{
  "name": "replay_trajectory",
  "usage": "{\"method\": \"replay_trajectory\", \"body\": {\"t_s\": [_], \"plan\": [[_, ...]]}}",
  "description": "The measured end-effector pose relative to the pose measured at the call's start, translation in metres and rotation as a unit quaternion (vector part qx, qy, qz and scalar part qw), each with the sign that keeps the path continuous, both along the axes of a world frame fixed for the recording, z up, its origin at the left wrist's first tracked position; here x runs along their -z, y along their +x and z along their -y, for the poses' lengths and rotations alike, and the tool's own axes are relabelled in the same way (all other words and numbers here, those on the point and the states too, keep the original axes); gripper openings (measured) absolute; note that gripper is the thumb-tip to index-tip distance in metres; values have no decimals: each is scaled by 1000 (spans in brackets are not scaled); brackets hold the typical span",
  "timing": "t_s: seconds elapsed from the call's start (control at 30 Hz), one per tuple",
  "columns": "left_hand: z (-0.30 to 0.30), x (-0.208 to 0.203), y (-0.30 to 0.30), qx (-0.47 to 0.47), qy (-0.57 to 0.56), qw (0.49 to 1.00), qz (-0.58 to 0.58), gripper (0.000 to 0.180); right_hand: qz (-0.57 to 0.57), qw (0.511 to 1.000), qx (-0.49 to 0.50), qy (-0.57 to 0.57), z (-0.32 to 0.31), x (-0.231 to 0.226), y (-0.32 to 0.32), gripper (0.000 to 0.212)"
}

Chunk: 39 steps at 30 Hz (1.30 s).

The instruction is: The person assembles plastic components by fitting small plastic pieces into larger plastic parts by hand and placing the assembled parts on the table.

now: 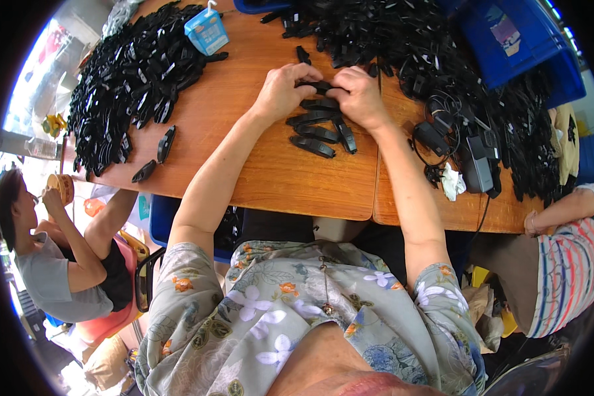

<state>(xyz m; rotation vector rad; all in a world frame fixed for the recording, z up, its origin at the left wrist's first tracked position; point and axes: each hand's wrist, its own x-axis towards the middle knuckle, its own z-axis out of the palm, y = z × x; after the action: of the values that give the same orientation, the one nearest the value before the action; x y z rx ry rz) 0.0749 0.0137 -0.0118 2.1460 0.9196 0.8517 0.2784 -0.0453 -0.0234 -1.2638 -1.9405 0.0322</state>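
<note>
Wood tbl (277, 181): blk pc (319, 86) held btwn LH (282, 91) & RH (359, 96).

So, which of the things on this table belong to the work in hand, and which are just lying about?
Part of the work, it seems:
- the black piece between the left hand and right hand
- the loose black pieces just below them
- probably the left heap and right heap

Likely just lying about:
- the blue drink carton
- the crumpled white tissue
</note>
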Motion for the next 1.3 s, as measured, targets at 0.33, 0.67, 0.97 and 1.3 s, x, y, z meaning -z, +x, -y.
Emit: {"method": "replay_trajectory", "body": {"t_s": [0.33, 0.67, 0.97, 1.3], "plan": [[-14, -16, -31, 99, -224, 969, 16, 29, 4, 978, 201, 55, 22, -12, 17, 13], [11, -31, 75, 95, 107, 988, -56, 42, 148, 939, 304, -62, 13, 3, 45, 26], [9, 5, 55, 38, 96, 992, -70, 19, -12, 961, 260, -90, 20, -7, 38, 18], [29, -9, 1, -112, 78, 985, -108, 19, 9, 964, 195, -180, 30, -19, 22, 17]]}}
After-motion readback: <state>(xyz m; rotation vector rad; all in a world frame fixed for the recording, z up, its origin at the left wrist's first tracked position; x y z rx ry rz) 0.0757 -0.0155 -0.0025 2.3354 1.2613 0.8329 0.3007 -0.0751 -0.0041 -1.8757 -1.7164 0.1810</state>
